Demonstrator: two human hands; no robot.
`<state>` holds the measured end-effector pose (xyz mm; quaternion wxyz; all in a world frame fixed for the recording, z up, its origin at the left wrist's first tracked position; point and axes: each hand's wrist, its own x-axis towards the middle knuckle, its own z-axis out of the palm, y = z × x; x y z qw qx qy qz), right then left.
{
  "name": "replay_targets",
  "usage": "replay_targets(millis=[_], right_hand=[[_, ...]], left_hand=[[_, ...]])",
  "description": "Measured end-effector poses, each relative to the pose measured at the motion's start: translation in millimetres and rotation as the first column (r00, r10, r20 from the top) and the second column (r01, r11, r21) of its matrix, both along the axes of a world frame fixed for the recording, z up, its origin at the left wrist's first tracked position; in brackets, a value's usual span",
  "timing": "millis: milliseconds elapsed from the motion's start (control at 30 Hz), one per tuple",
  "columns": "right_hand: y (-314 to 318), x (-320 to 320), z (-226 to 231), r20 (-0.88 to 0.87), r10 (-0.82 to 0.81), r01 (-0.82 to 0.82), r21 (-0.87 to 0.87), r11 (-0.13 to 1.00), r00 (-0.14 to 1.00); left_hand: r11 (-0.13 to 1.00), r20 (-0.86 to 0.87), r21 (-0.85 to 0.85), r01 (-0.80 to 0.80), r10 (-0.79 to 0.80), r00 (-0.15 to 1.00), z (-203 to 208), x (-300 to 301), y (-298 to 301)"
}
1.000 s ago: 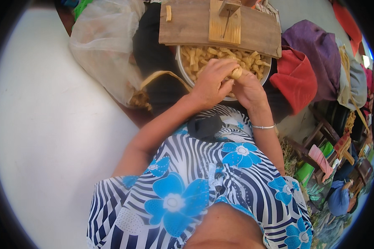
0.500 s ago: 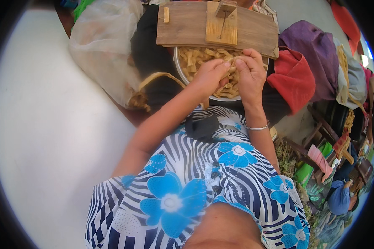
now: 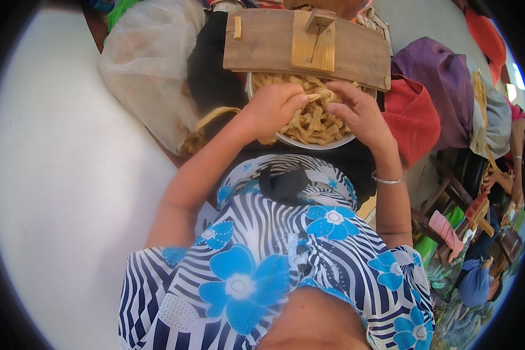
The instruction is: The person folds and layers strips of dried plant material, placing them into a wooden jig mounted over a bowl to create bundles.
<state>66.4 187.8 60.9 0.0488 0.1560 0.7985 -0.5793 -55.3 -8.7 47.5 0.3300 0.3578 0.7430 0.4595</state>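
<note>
A round pale metal basin [image 3: 309, 145] sits in my lap, heaped with short knotted pieces of tan, flat plant strip [image 3: 316, 123]. Over it my left hand [image 3: 274, 109] is closed, pinching a tan strip [image 3: 316, 97] between thumb and fingers. A long tail of strip [image 3: 217, 114] curves out on the left side of that hand. Facing it across the basin, my right hand [image 3: 361, 114] has its thumb and forefinger apart, close to the knotted end of the held strip. Whether its fingertips touch the knot is hard to tell.
A wooden board [image 3: 262, 42] with an upright block and a metal spike lies across the basin's far rim. A translucent bag [image 3: 149, 70] stands left. Red cloth [image 3: 411, 119] and a purple bag [image 3: 434, 87] lie right. Another person's arm [image 3: 516, 151] shows far right.
My hands have moved apart, the left one leftward and the right one rightward. The right fingers have spread from their pinch. The strip between the hands now shows.
</note>
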Motion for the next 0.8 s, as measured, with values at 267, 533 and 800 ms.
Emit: replay_targets(millis=[267,533,800], right_hand=[[17.1,3.9,14.8,0.097,0.272,-0.286,0.196,0.938,0.958],[0.7,-9.8,15.6,-0.009,-0.128,0.117,-0.349,0.93,0.992],[17.7,-38.2,-7.3,-0.036,-0.203,0.183,-0.299,0.937,0.979]], left_hand=[[0.994,0.549,-0.012,0.111,-0.086,0.832,-5.6,-11.4,-4.7],[0.996,0.881,0.027,0.084,-0.063,0.468,-4.0,-22.3,5.5],[0.996,0.447,0.067,-0.059,0.023,0.894,-18.0,-57.4,27.6]])
